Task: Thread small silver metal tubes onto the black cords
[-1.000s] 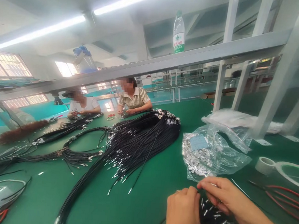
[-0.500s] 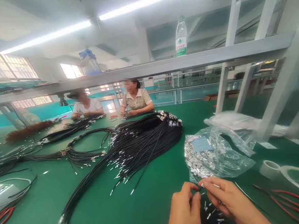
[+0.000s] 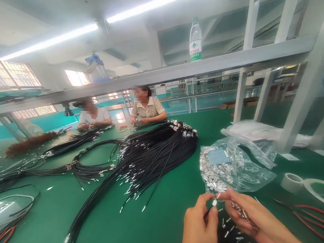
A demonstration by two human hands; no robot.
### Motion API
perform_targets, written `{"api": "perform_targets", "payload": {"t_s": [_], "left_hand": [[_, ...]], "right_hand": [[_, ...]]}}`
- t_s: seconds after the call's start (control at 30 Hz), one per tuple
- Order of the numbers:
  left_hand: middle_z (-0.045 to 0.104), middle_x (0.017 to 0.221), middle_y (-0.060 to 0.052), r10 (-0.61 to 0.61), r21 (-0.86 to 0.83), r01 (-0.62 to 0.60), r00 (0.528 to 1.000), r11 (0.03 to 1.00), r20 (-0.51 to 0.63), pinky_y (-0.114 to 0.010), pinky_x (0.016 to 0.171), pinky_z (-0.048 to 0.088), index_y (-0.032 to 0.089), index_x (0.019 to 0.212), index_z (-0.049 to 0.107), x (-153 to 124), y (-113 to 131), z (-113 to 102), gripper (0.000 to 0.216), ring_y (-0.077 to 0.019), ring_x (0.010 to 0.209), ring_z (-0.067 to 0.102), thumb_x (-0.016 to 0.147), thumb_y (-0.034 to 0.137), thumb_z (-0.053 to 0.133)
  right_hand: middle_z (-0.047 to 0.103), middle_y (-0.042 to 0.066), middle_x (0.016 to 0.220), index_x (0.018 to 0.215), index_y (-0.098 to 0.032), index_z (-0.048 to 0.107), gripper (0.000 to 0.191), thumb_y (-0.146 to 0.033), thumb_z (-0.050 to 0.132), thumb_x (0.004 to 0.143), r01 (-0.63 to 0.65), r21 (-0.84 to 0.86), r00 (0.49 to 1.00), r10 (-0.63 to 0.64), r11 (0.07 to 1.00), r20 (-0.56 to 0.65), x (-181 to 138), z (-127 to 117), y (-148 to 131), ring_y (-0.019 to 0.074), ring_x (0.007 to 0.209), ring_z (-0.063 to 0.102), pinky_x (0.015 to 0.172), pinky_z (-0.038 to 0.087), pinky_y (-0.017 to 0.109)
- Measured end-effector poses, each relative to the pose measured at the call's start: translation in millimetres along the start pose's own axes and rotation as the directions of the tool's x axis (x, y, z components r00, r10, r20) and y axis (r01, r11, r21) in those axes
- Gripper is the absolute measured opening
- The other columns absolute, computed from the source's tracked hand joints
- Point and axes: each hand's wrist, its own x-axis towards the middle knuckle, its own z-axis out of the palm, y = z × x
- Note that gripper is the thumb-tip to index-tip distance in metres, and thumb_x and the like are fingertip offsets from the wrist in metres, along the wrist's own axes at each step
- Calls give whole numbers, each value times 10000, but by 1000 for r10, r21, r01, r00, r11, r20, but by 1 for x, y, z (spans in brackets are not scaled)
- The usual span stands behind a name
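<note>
The left hand point(image 3: 200, 224) is pinching a small metal tip point(image 3: 215, 202) narrowly between thumb and forefinger, just below the near edge of the bag point(image 3: 255, 180). Something dark is showing between its fingers, but whether that is a wire joined to the tip is hard to tell. The right hand point(image 3: 246, 212) is curling loosely around a heap of metal pieces point(image 3: 241, 213), its own fingers covering part of them. Its forefinger is reaching up to the tip; blur is hiding whether it is touching.

Beneath the hands, black wires point(image 3: 222, 238) with silvery ends are lying in a dark mass, partly blocked by the right hand and running out of frame at the bottom. Both arms are being cut off by the frame's edge.

Under its blue label point(image 3: 218, 156), the bag is holding more small pieces, glare blurring their shapes. Beyond the left hand, a large bundle point(image 3: 165, 147) is spreading across the table point(image 3: 159, 232), its near end leaving the frame.
</note>
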Motion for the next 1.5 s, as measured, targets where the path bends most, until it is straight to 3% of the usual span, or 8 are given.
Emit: {"api": "perform_targets", "payload": {"t_s": [0.13,0.23,0.33,0.6,0.87,1.5], "left_hand": [[322,515,78,24,-60,-24,1000,998,4,-249,506,196,211,1118,674,1,3,-3,310,-103,488,299,896,248,460],[422,563,50,52,-97,-54,998,994,-25,-247,519,222,187,1006,703,3,-1,0,301,-105,529,330,918,348,465],[505,632,16,63,-91,-69,996,993,-64,-245,551,264,165,858,693,5,-7,3,323,-113,580,381,918,381,461],[392,576,44,53,60,-49,996,997,-66,-252,530,216,174,758,556,2,-9,2,304,-107,536,337,942,339,380],[413,580,41,71,129,-68,997,989,-18,-253,551,227,191,715,495,0,-1,-1,270,-110,550,385,940,292,386],[464,569,27,94,231,-92,996,969,3,-258,530,228,189,735,581,-1,-3,1,244,-116,527,400,917,247,428]], "right_hand": [[473,-37,587,883,-162,593,437,-511,764,681,-61,210,998,56,976,29,3,-6,-1,27,395,243,415,93,191],[497,-20,603,910,-154,597,351,-419,711,710,-40,232,999,31,972,39,5,-7,1,33,395,256,413,108,190],[505,-19,609,921,-149,591,349,-385,724,703,-18,193,1000,13,981,26,4,-7,1,33,401,262,416,119,192],[507,-27,604,954,-157,590,461,-524,754,729,19,32,998,-21,999,61,-3,-8,-5,35,409,269,429,98,205],[491,-48,576,980,-179,547,437,-471,745,723,30,58,998,-33,998,55,-6,-7,-8,35,400,250,429,100,207],[460,-52,599,982,-165,558,533,-611,706,731,43,-132,998,-37,990,43,-8,-6,-7,46,440,232,469,74,243]]}}
